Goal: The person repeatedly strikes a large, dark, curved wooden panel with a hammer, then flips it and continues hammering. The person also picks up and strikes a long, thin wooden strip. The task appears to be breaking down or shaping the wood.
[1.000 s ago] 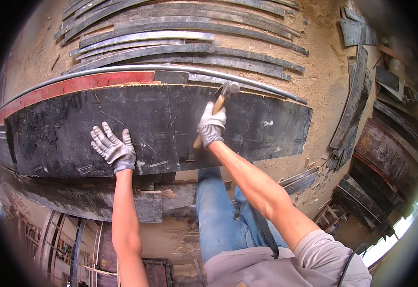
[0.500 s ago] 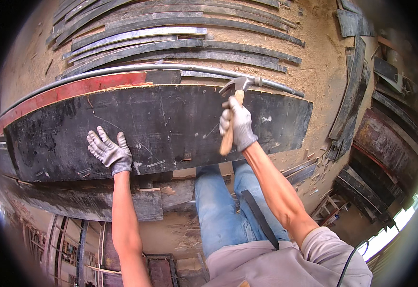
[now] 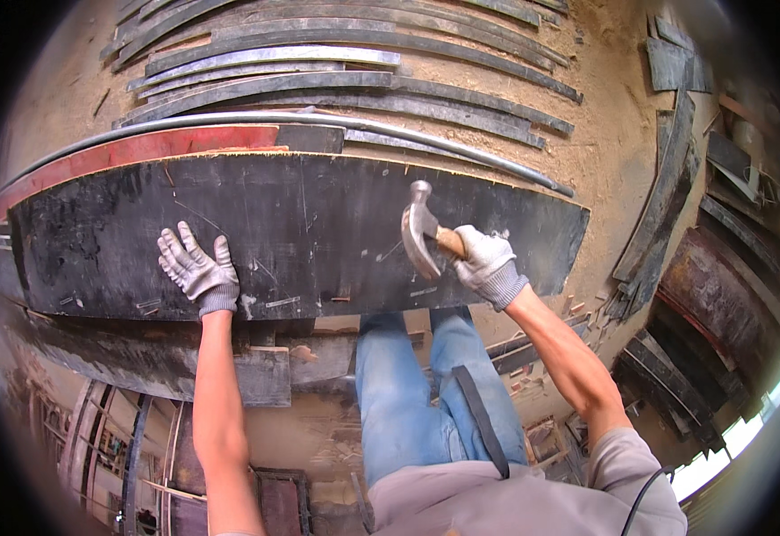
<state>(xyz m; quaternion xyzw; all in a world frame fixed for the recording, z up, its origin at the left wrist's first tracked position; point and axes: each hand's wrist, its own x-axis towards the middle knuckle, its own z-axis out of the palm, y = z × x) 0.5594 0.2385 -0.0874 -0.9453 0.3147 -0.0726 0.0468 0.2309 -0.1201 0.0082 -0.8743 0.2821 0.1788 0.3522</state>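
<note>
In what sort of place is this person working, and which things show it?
Probably a woodworking workshop or yard: the right hand holds a claw hammer over a large dark panel, and long narrow strips lie in rows on ground covered with what looks like sawdust.

We see a long, flat black wooden board (image 3: 274, 232) marked with pale scratches, whitish flecks and a tan upper edge. We find a dull silver-grey metal claw hammer (image 3: 421, 228) with a yellowish-brown wooden handle (image 3: 450, 242). We note whitish-grey fabric gloves (image 3: 191, 268) with darker grey ribbed cuffs (image 3: 219, 298). Beyond, we see a long, curved red strip (image 3: 166, 147), a slim, curved grey pipe (image 3: 390, 124) and long, narrow strips (image 3: 300, 40) streaked black and grey on sandy-tan ground (image 3: 600, 80). We also see faded blue denim trousers (image 3: 399, 384) with paler patches.
</note>
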